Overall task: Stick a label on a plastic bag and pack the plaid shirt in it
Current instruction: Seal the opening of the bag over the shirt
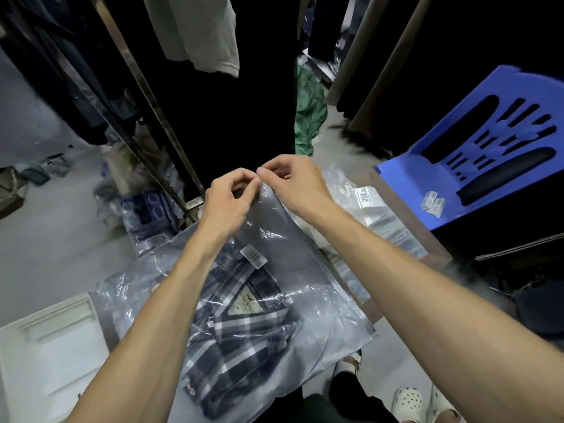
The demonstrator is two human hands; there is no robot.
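A folded plaid shirt in navy, grey and white lies inside a clear plastic bag across my lap. A white barcode label sits on the bag near the shirt's collar. My left hand and my right hand meet at the bag's far end. Both pinch the bag's top edge between thumb and fingers, fingertips almost touching. My forearms hide part of the shirt and bag.
A blue plastic chair stands at the right with small white labels on its seat. Bagged garments with a barcode sticker lie beside it. A metal clothes rack with dark hanging clothes rises ahead. White boxes sit at lower left.
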